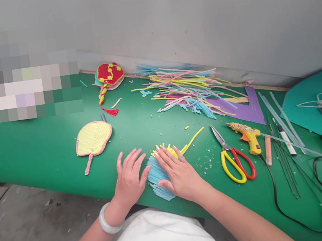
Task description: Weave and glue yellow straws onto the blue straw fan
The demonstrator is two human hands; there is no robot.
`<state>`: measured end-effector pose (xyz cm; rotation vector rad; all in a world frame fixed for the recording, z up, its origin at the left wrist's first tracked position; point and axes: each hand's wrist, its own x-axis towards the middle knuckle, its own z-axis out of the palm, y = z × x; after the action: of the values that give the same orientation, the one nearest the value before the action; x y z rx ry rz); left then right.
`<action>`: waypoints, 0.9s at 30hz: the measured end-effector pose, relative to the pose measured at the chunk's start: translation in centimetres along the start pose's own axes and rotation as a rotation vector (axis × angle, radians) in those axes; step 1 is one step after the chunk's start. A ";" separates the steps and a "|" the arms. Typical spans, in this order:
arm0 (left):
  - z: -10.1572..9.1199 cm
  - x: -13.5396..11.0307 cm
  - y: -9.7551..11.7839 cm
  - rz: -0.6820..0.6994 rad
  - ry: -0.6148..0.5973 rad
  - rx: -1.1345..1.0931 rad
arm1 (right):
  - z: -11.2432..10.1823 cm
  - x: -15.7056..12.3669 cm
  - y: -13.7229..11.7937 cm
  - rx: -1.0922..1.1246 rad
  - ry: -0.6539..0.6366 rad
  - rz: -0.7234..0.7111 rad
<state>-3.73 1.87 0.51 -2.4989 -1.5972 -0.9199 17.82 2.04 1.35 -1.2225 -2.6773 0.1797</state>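
Note:
A blue piece made of pipe cleaners (162, 189) lies near the front edge of the green table, with yellow pipe cleaners along its far side. My right hand (175, 170) rests flat on it, fingers stretched out and covering its right part. Just left of it is my left hand (131, 175), fingers spread, its thumb at the blue edge; whether it touches I cannot tell. A loose yellow pipe cleaner (194, 139) sticks out to the right. Farther left lies a pale yellow fan (94, 139) with a pink rim and handle.
A red fan (110, 72) with a tassel lies at the back. Coloured pipe cleaners (185, 79) are heaped by the wall, partly over purple sheet (255, 104). On the right are scissors (226, 147), a yellow glue gun (250, 136) with a black cord, glue sticks (286, 122) and green wires (283, 163).

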 end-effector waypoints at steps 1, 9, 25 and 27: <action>0.1 0.0 0.0 0.003 0.001 0.004 | -0.1 0.1 -0.2 -0.013 0.017 0.009; 0.2 -0.2 0.0 0.058 -0.010 0.037 | 0.0 -0.1 -0.4 -0.019 0.138 0.144; 2.5 -0.5 3.4 0.324 -0.279 0.078 | 1.7 -3.1 -1.5 -0.071 0.068 0.310; 2.3 -0.5 3.4 0.326 -0.274 0.079 | 1.6 -3.2 -1.4 -0.078 0.088 0.314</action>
<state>0.06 0.63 -0.70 -2.8053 -1.1932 -0.4837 18.48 -1.38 -0.33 -1.6301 -2.4252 0.0635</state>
